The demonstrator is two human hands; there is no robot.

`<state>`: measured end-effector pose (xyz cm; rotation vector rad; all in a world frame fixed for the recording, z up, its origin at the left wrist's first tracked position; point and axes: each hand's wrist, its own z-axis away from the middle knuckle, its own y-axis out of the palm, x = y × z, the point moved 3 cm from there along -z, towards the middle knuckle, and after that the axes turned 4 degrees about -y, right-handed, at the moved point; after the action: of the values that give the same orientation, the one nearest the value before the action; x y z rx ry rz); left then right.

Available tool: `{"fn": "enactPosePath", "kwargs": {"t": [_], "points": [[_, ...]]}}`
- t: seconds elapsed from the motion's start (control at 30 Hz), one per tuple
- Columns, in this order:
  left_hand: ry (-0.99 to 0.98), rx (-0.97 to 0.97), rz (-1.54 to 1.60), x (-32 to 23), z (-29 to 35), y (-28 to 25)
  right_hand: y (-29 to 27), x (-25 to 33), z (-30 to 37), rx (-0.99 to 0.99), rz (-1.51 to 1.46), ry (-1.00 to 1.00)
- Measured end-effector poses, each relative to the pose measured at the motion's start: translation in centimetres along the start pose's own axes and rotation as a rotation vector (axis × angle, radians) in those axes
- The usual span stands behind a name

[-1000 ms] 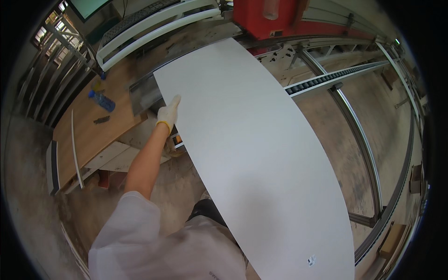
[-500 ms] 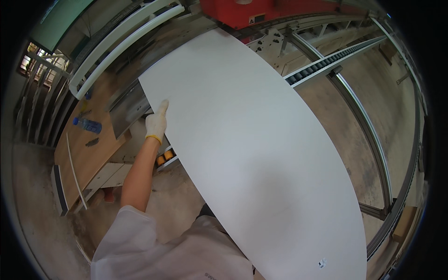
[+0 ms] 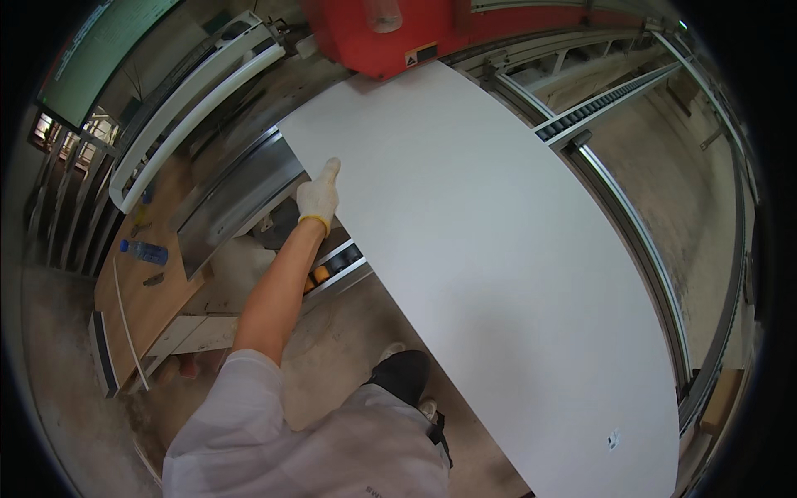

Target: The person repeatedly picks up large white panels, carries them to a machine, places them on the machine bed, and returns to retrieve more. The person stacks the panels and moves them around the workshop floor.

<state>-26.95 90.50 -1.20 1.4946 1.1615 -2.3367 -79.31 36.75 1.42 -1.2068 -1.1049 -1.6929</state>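
Observation:
A large white panel (image 3: 498, 249) stretches from the far middle down to the lower right, its far end reaching the red machine (image 3: 382, 41). My left hand (image 3: 317, 197), in a white knitted glove with a yellow cuff, grips the panel's left edge. Its thumb lies on the top face, and the other fingers are mostly hidden at the edge. A small label (image 3: 613, 439) sticks to the panel's near part. My right hand is out of view.
On the left stands a wooden bench top (image 3: 158, 290) holding a water bottle (image 3: 144, 252). A metal plate (image 3: 241, 199) lies beside the panel's left edge. Roller tracks (image 3: 606, 104) and metal rails (image 3: 635, 224) run to the right. A screen (image 3: 100, 62) is at upper left.
The panel has moved away and to the right, with my left hand staying on its edge. Its far end now meets the red machine. My view has shifted, and my legs show more.

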Motion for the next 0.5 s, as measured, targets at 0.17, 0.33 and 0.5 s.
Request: {"fn": "enactPosePath", "kwargs": {"t": [0.17, 0.33, 0.5], "points": [[0.190, 0.033, -0.013, -2.3, -1.5, 5.9, 2.5, 0.4, -3.5, -0.027, -0.006, 0.026], [0.490, 0.003, -0.708, -1.8, -8.9, 12.8, 3.0, -3.0, -9.9, 0.065, -0.109, 0.177], [0.212, 0.147, -0.553, 0.2, -13.0, 13.0, 4.4, -3.5, -14.5, 0.191, 0.049, 0.123]]}}
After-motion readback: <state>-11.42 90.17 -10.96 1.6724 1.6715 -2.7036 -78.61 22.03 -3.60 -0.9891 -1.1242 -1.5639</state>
